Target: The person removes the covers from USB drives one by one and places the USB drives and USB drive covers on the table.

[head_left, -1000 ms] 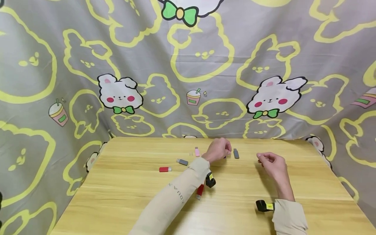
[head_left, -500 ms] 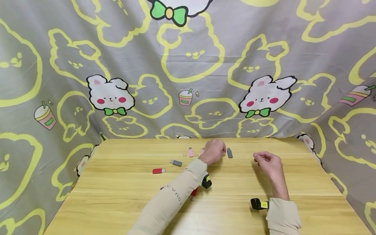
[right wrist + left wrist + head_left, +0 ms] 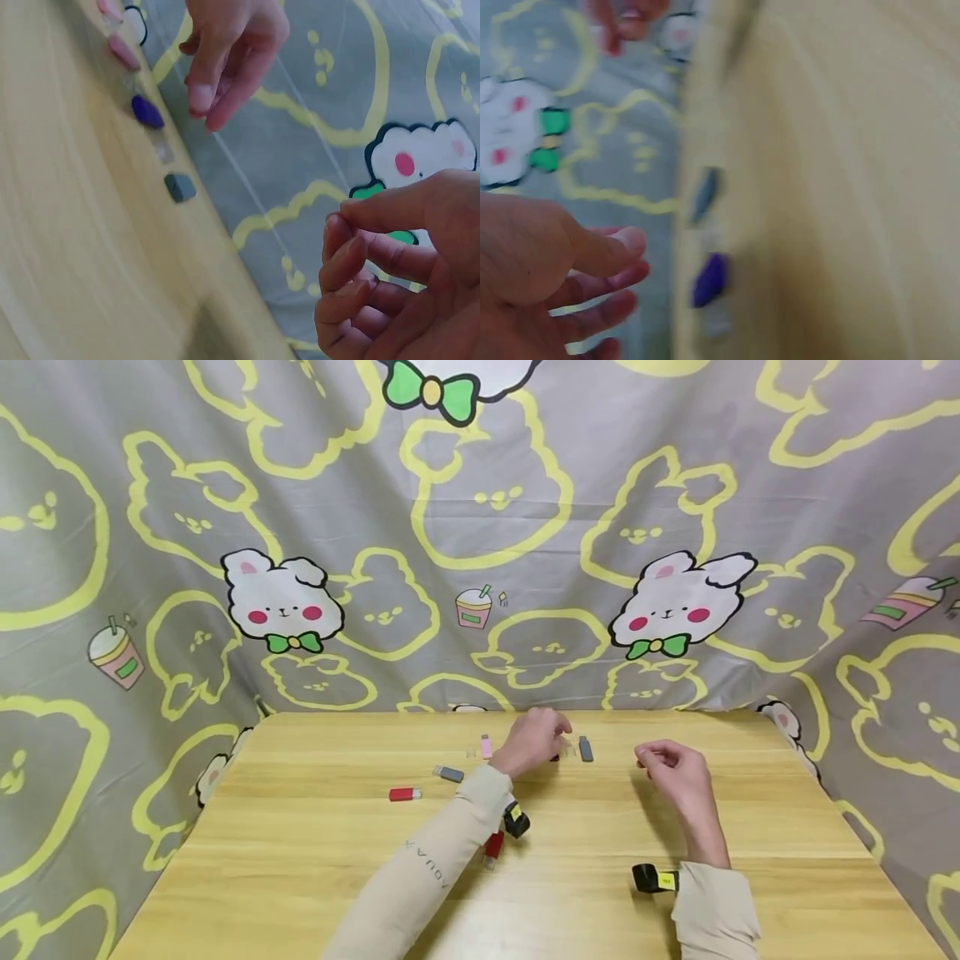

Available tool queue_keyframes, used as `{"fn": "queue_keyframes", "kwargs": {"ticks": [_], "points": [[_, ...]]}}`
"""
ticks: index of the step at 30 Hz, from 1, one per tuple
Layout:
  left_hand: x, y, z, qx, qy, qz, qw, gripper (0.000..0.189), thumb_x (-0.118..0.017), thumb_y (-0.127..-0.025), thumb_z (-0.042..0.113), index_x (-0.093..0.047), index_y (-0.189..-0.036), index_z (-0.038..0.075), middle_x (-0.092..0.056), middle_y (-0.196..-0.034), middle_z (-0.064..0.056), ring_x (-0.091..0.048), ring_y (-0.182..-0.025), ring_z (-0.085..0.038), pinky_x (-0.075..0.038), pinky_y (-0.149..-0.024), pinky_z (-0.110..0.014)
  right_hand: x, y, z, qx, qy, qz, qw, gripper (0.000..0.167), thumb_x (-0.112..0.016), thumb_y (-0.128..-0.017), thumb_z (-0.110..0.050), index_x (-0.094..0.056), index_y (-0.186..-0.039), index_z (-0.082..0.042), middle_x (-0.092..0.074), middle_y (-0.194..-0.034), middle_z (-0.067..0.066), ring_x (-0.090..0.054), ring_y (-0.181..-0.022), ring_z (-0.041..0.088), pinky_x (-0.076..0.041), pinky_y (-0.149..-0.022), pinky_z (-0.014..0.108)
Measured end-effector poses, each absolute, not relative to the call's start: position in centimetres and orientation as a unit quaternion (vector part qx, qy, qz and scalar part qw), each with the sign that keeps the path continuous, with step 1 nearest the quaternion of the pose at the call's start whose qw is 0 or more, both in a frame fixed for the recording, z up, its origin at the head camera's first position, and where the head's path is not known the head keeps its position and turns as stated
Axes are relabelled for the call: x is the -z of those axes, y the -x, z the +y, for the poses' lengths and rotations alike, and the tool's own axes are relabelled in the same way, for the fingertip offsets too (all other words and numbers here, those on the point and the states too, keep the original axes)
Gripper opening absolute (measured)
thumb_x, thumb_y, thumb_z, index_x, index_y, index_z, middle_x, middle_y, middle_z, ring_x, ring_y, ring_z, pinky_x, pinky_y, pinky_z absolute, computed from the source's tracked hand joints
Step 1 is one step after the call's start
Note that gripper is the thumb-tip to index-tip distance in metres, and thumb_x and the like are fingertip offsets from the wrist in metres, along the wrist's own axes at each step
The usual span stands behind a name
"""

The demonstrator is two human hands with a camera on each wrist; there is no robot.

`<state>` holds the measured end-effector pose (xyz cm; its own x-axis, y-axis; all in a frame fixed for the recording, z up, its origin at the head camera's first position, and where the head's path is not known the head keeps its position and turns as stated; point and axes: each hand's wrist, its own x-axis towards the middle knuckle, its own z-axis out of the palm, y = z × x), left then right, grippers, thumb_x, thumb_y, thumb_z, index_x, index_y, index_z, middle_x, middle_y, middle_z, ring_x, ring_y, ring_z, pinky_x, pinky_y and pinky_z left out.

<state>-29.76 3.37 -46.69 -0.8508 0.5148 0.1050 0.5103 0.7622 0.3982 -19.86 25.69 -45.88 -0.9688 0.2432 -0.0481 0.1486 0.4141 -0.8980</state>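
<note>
My left hand (image 3: 534, 739) hovers over the row at the table's back, its fingers relaxed and holding nothing. Just beyond its fingertips, in the left wrist view, are a purple USB stick (image 3: 710, 281) and a grey USB stick (image 3: 706, 195), with a small clear piece between them. In the right wrist view the row also includes pink USB sticks (image 3: 124, 52) and a clear piece (image 3: 163, 152). My right hand (image 3: 681, 774) is raised to the right of the grey stick, fingers loosely curled and thumb tip against the index finger. Nothing shows between them.
Another grey USB stick (image 3: 450, 773) and a red one (image 3: 405, 794) lie left of my left forearm. A second red stick (image 3: 492, 850) is partly covered by that arm. A patterned curtain (image 3: 525, 527) hangs behind the wooden table (image 3: 585, 902).
My left hand has drawn back left from beside the grey stick, uncovering a clear piece and part of the purple stick. My right hand has shifted slightly left. The head view has turned slightly right.
</note>
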Motion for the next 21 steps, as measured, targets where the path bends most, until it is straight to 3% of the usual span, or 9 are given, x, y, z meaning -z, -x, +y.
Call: {"fn": "queue_keyframes", "kwargs": {"ticks": [5,7,10,16,21], "points": [[43.3,27.8,-0.7,-0.352,-0.234,0.906,0.031,0.022,-0.069,-0.099,0.007,-0.075,-0.120,0.010,-0.072,-0.113,-0.004,-0.067,-0.087,-0.013,-0.055,-0.071,-0.024,45.0,20.0,23.8,-0.525,0.041,-0.847,0.079,0.028,-0.067,-0.101,-0.020,-0.071,-0.112,0.005,-0.074,-0.093,0.011,-0.065,-0.077,0.011,-0.051,-0.067,0.018],[42.3,26.7,-2.5,-0.394,-0.224,0.891,0.016,0.023,-0.067,-0.099,0.005,-0.074,-0.121,0.009,-0.071,-0.111,-0.005,-0.066,-0.085,-0.014,-0.056,-0.066,-0.024,44.8,20.1,22.7,-0.516,0.000,-0.851,0.094,0.023,-0.068,-0.100,-0.015,-0.072,-0.110,0.005,-0.074,-0.093,0.014,-0.066,-0.076,0.011,-0.051,-0.066,0.017],[41.7,25.4,-5.3,-0.424,-0.220,0.878,-0.032,0.023,-0.068,-0.099,0.006,-0.074,-0.121,0.009,-0.072,-0.108,-0.006,-0.066,-0.090,-0.015,-0.055,-0.069,-0.025,44.7,20.1,20.9,-0.496,-0.070,-0.860,0.094,0.014,-0.070,-0.097,-0.008,-0.074,-0.108,0.001,-0.074,-0.092,0.013,-0.066,-0.079,0.014,-0.053,-0.068,0.019],[42.4,22.8,-10.6,-0.469,-0.187,0.858,-0.091,0.024,-0.070,-0.097,0.003,-0.074,-0.119,0.009,-0.073,-0.107,-0.008,-0.067,-0.095,-0.020,-0.056,-0.075,-0.035,45.5,19.4,16.7,-0.439,-0.215,-0.872,-0.002,0.019,-0.069,-0.092,0.007,-0.076,-0.107,-0.002,-0.074,-0.102,0.011,-0.068,-0.092,0.026,-0.060,-0.078,0.034],[42.7,21.1,-13.6,-0.496,-0.157,0.847,-0.106,0.024,-0.070,-0.098,0.005,-0.075,-0.120,0.011,-0.074,-0.106,-0.006,-0.068,-0.097,-0.024,-0.054,-0.076,-0.036,46.3,18.3,12.5,-0.373,-0.283,-0.881,-0.063,0.030,-0.068,-0.085,0.015,-0.078,-0.105,-0.005,-0.073,-0.108,0.007,-0.067,-0.105,0.032,-0.057,-0.092,0.048]]}}
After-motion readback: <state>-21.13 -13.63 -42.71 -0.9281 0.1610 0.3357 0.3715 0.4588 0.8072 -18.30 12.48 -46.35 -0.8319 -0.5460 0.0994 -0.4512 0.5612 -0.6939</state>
